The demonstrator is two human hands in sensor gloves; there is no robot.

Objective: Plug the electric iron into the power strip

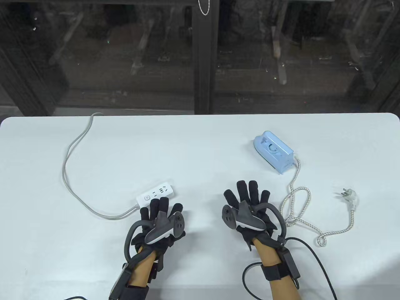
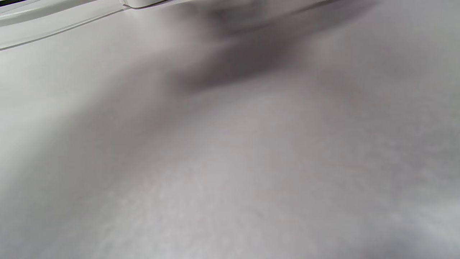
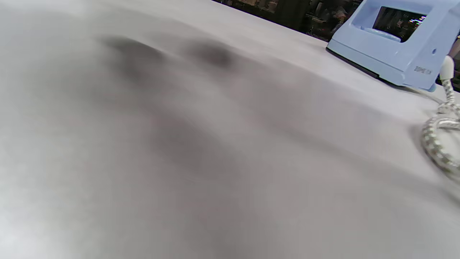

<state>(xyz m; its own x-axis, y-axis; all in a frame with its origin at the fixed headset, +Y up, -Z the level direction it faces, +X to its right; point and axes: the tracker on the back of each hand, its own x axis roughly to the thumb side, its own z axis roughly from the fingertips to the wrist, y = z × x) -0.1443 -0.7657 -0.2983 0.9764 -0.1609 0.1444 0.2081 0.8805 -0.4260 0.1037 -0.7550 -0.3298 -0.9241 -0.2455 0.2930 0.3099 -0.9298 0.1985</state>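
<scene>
Right of right hand's fingers: plug, untouched.

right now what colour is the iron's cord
White flecked with grey-green, a braided look: the cord shows best in the table view, trailing from the iron.

I take this for a test room. A bare white table faces dark windows (night outside, seemingly).

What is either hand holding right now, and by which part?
Nothing. The left hand and right hand lie open and flat on the table; the iron's plug lies untouched to the right.
</scene>
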